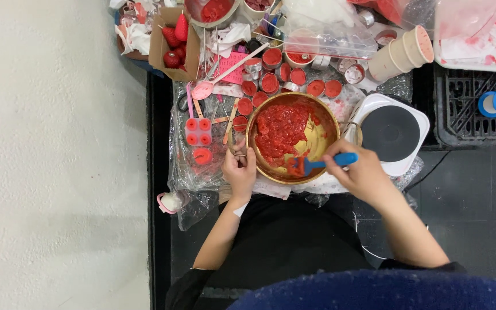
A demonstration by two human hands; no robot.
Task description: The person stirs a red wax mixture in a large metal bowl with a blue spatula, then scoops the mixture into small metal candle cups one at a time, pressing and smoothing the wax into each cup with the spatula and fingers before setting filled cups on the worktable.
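A cluttered dark worktable covered in clear plastic sheet (190, 178) stands beside a pale floor. At its middle sits a metal bowl (291, 138) of red wax, yellow showing at the near side. The left hand (240, 170) is closed on the bowl's near-left rim, steadying it. The right hand (361, 171) is wrapped around a blue spatula (322, 163), wrist bent inward, blade low in the wax. Scraping would go best with the blade flat to the wall. Small red-filled tins (285, 77) crowd behind; a hot plate (390, 134) lies right.

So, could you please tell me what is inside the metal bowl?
The metal bowl holds clumpy red wax, some yellowish residue, and the blue spatula tip. The bottom beneath the wax is hidden.
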